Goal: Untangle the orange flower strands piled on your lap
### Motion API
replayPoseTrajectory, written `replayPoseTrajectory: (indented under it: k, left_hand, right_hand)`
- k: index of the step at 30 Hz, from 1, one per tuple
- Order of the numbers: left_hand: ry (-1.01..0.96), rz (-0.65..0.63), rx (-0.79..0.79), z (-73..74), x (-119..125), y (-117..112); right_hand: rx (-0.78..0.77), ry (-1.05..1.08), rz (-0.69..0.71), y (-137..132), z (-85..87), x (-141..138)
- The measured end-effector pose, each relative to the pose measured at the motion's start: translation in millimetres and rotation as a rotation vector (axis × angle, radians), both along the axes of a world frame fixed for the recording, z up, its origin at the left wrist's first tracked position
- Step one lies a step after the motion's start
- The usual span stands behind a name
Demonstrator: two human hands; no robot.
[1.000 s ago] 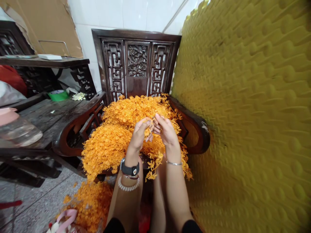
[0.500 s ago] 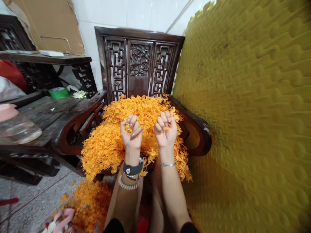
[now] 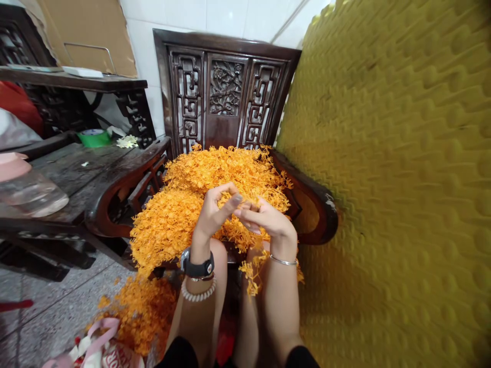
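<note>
A large heap of orange artificial flower pieces (image 3: pixel 169 220), thin and branching, fills the seat of the dark carved chair (image 3: pixel 226 128). Over the front of the heap, my two hands meet at the fingertips. My left hand (image 3: pixel 209 214), with a dark watch on its wrist, is closed in a pinch on an orange flower piece. Turned inward against it, my right hand (image 3: pixel 274 220) has its fingers closed on orange pieces, partly hidden by the fingers. Below it, a loose cluster of orange flower pieces (image 3: pixel 251 276) hangs above my lap.
A yellow textured foam mat (image 3: pixel 391 153) stands along the right side. On the dark wooden seat at left are green tape (image 3: pixel 94 138) and a clear container with a pink lid (image 3: pixel 30 189). More orange pieces (image 3: pixel 141 312) lie on the floor beside a pink-handled bag (image 3: pixel 105 329).
Both hands were apart with palms up and fingers curled. They have turned inward and come together at the fingertips. The hanging orange cluster now shows more clearly below my right hand.
</note>
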State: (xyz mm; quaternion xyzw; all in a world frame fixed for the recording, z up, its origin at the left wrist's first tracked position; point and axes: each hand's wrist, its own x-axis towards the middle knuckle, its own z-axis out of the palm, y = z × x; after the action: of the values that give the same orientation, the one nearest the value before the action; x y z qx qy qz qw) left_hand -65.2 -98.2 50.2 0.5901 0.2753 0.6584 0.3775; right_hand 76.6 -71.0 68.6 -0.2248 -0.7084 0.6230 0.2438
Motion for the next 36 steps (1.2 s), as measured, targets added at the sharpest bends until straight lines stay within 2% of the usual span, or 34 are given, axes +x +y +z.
replayPoseTrajectory:
  k: [2, 4, 6, 10, 12, 15, 17, 19, 21, 24, 29, 32, 36]
  left_hand:
    - [0.154, 0.054, -0.035, 2.3, -6, -5]
    - [0.156, 0.039, -0.081, 3.0, -7, -7]
    - [0.002, -0.059, -0.123, 1.6, -1, -6]
    - [-0.499, -0.258, -0.131, -2.5, 21, 3]
    - [-0.721, -0.281, -0.126, -3.1, 27, 9]
    - [-0.964, -0.276, -0.096, -2.9, 21, 14]
    - [-1.004, -0.308, -0.072, -2.6, 10, 15]
    - [-0.92, -0.346, -0.075, -1.6, 0, 12]
    - [-0.784, -0.32, -0.089, 0.2, -5, 7]
    - [-0.624, -0.224, -0.097, 2.9, -6, 2]
    - [-0.426, -0.186, -0.13, 1.6, -2, 1]
    - [-0.189, -0.04, -0.115, 1.4, 2, 1]
    - [0.126, 0.285, 0.028, 4.5, 11, 1]
  right_hand:
    - [0.033, 0.01, -0.033, 0, 1.5, 2]
    - [0.028, 0.039, -0.076, -1, 3.1, 2]
    - [-0.042, 0.139, -0.101, -4, 4.0, -3]
    - [-0.174, 0.398, -0.097, -8, 2.9, -16]
    - [-0.143, 0.519, -0.132, -8, 2.5, -18]
    - [-0.06, 0.792, -0.221, -7, 4.3, -13]
    - [-0.012, 0.738, -0.247, -6, 6.4, -8]
    - [0.059, 0.486, -0.285, -5, 7.9, -5]
    - [0.15, 0.296, -0.363, -3, 7.9, -6]
    - [0.26, 0.206, -0.487, 0, 5.4, -14]
    - [0.696, 0.026, -0.892, 1, -1.0, -23]
    - [0.846, -0.077, -0.957, -1, -3.4, -26]
    - [0.889, -0.181, -0.945, -3, -5.1, -30]
